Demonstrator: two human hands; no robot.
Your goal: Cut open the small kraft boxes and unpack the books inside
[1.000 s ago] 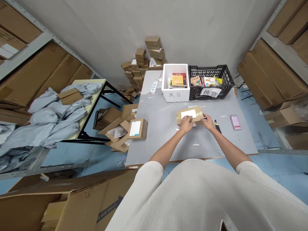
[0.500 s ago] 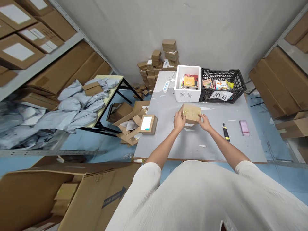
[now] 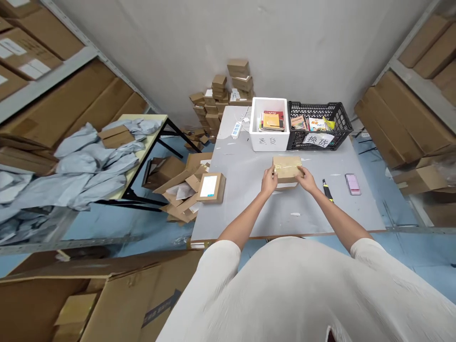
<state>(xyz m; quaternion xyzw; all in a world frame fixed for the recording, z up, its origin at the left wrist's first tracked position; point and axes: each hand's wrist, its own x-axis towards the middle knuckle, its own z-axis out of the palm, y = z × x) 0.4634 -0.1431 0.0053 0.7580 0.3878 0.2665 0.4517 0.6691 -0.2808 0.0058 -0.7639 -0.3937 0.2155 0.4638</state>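
Note:
Between my two hands is a small cardboard box (image 3: 287, 167) with shiny tape across its top and a white label partly showing on the near side. My left hand (image 3: 269, 181) grips its left end, while my right hand (image 3: 306, 179) holds the right end. The box is over the grey table (image 3: 245, 213); whether it rests on the surface I cannot tell. A black and yellow utility knife (image 3: 327, 191) lies right of my right hand. Over at the table's left edge sits another cardboard box (image 3: 211, 187) with a white label.
Behind the held box stand a white foam box (image 3: 269, 141) and a black plastic crate (image 3: 344, 126), both containing books. A phone (image 3: 352, 184) lies at the right. Opened cartons (image 3: 181, 194) crowd the floor at left, beside a table of grey parcels (image 3: 85, 159). A large carton (image 3: 142, 294) stands nearby.
The view has shifted to the right, so the surroundings appear further left. Both hands still hold the box, which now shows its taped top more squarely.

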